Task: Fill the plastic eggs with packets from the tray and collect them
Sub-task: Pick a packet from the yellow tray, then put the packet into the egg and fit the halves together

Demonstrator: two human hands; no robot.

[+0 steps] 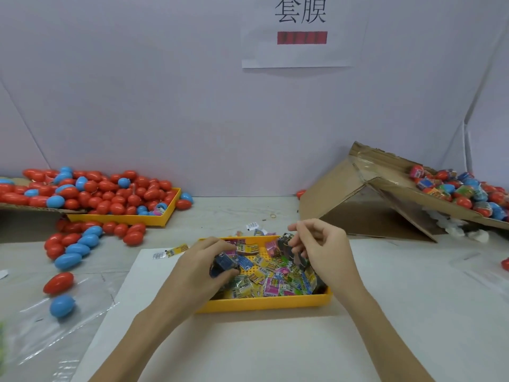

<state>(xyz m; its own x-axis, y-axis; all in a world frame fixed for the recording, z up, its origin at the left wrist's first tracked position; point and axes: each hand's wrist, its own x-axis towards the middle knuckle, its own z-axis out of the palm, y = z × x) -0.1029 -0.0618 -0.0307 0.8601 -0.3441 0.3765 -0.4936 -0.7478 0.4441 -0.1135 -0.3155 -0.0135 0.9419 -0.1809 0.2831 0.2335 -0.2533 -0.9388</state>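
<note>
Now I am picking packets (271, 279) from the yellow tray (264, 304), my left hand (205, 267) closed on dark ones, my right hand (321, 245) pinching another; next, an empty egg (58, 283) from my left.

Packet prints (271, 279) too small, blurred

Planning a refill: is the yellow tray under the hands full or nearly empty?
Still well stocked: colourful packets cover most of the yellow tray, with some bare floor near its far side.

Your yellow tray (264, 303) holds pink, yellow, blue and green printed packets (271, 279); the eggs (110, 194) are red and blue.
</note>
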